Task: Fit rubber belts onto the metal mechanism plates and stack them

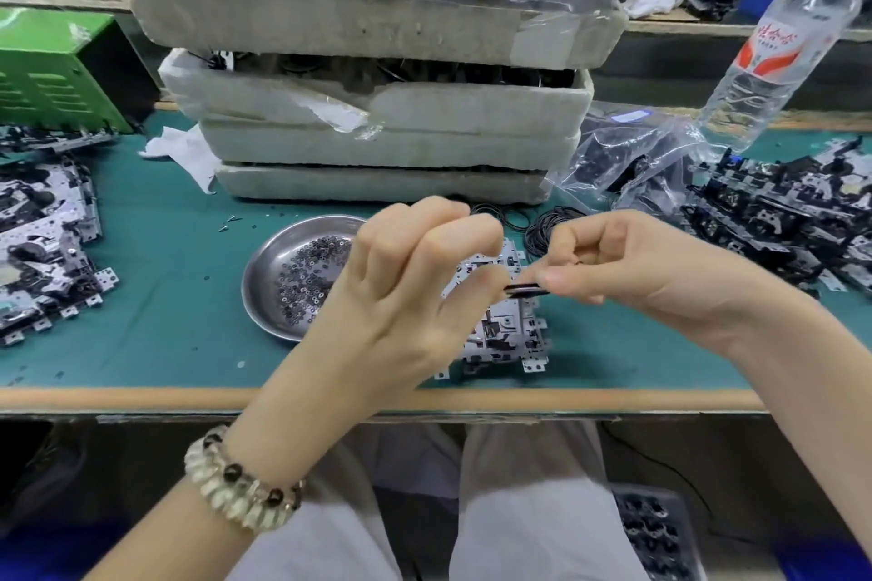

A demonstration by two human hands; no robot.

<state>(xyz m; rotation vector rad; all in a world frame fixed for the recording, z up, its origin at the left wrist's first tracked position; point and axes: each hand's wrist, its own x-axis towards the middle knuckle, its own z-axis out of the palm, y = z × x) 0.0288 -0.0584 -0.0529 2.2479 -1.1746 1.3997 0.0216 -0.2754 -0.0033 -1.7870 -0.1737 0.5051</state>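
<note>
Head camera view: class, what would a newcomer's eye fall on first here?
The left hand and right hand meet at centre, pinching a black rubber belt between them above a metal mechanism plate on the green mat. Behind them towers a stack of foam trays; a steel dish of tiny washers sits left of the plate.

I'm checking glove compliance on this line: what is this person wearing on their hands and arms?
No gloves: the left hand and right hand are bare, with no rings visible. Both forearms are bare, with no sleeves in view. The left wrist carries a bracelet of chunky pale, cream-coloured beads mixed with round dark brown ones. Nothing is worn on the right wrist.
</note>
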